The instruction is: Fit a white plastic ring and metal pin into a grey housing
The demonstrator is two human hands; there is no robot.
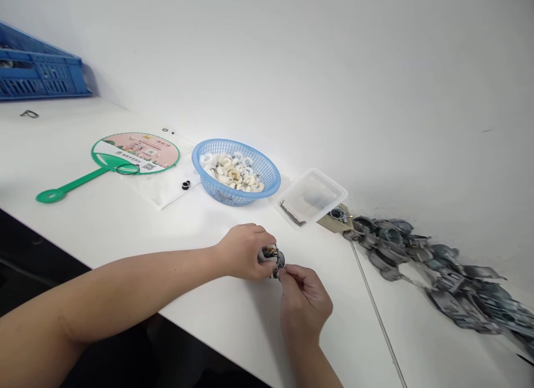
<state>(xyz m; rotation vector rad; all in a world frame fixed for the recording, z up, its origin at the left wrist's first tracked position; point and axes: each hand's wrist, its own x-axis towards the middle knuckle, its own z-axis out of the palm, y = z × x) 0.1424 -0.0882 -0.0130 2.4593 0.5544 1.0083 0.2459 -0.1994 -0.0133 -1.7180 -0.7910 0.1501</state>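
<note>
My left hand (246, 252) is wrapped round a small grey metal part with a white ring (267, 253), held just above the white table. Brass-coloured and dark bits show inside the part, though my fingers cover much of it. At its near right side, the thumb and forefinger of my right hand (306, 304) are pinched together against the part. Whatever lies between those fingertips is too small to make out. Beyond my hands stands a blue plastic basket (236, 198) filled with white ring-shaped pieces.
Right of the basket is a clear plastic tray (311, 196) with thin metal pins (292, 214). A small box (336, 224) and a heap of grey metal castings (417, 260) lie farther right. Leftward are a green-handled fan (136, 152), black rings (186, 185) and a blue crate (45, 74).
</note>
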